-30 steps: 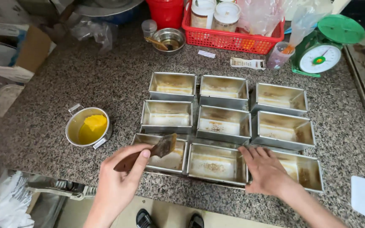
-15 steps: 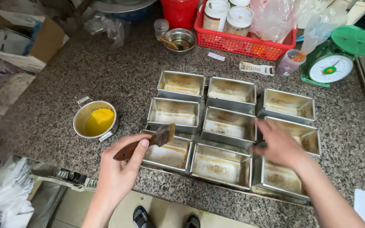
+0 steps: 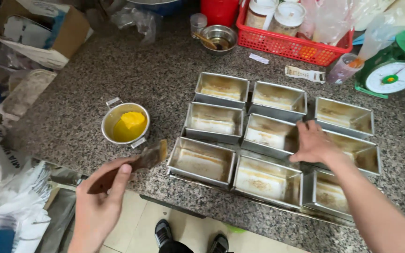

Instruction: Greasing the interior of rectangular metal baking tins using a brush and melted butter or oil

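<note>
- We are gripping the brown pastry brush (image 3: 132,166) in our left hand (image 3: 97,206), fingers closed around its handle, bristles beside the near-left loaf tin (image 3: 202,161)
- Our right hand (image 3: 315,145) is resting with fingers spread wide on the middle-row tins (image 3: 270,136)
- The pot of yellow butter (image 3: 125,124) is sitting just beyond the brush tip

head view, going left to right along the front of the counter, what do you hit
left hand holding a brush → small pot of yellow fat → near-left loaf tin → near-middle loaf tin → right hand resting on the tins
</note>
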